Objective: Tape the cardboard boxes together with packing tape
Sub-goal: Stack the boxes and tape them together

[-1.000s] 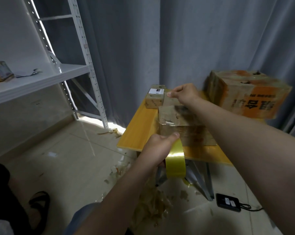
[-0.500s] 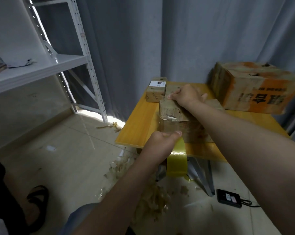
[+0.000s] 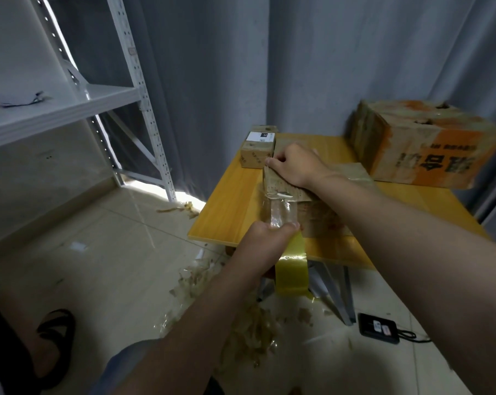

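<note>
one head-worn wide-angle view looks forward and down, close over the yellow table (image 3: 232, 201).

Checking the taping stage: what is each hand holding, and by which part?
Left hand grips the yellow packing tape roll at its upper rim; right hand holds the brown cardboard box by its top far edge.
</note>
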### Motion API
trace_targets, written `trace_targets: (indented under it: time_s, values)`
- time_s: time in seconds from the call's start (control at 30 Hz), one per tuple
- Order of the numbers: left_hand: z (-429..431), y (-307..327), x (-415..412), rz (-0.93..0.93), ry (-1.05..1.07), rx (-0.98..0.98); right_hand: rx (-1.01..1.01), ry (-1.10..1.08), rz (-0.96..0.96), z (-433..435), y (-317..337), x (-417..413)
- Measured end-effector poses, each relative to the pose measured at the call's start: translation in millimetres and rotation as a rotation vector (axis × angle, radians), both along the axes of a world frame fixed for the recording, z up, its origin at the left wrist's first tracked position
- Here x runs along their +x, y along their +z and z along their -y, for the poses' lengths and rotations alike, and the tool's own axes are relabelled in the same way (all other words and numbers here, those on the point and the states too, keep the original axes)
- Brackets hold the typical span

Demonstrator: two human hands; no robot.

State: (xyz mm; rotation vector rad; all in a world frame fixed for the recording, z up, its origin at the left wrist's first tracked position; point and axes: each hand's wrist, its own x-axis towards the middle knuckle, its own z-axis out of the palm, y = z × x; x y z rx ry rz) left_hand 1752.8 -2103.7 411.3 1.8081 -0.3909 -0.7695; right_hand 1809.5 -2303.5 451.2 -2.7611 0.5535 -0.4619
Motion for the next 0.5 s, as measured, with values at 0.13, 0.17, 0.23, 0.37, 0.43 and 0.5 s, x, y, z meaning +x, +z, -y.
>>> trace_targets:
  time_s: [0.13,0.17,0.23,0.37,0.43,0.5]
  values:
    - [-1.9,2.8,-3.5,-0.001,-0.008,0.01,0.042,-0.011,-0.043,0.9,0.9,3.0]
    - [-2.2,2.0,-3.4,0.007,-0.011,0.013,0.061,-0.008,-0.039,0.2,1.0,2.9]
    - [-3.9,0.6,-5.0,0.024,-0.012,0.008,0.08,-0.005,-0.041,-0.5,1.4,2.3]
    - [-7.5,2.2,-10.5,0.098,0.002,0.011,0.097,-0.018,-0.041,-1.9,-0.3,1.6]
    - [-9.1,3.8,-12.3,0.082,-0.005,0.015,0.108,-0.015,-0.036,-2.3,-2.4,-0.3]
    - [-10.1,7.8,-14.0,0.009,-0.025,0.007,0.109,-0.003,0.01,-4.1,-0.5,-4.3]
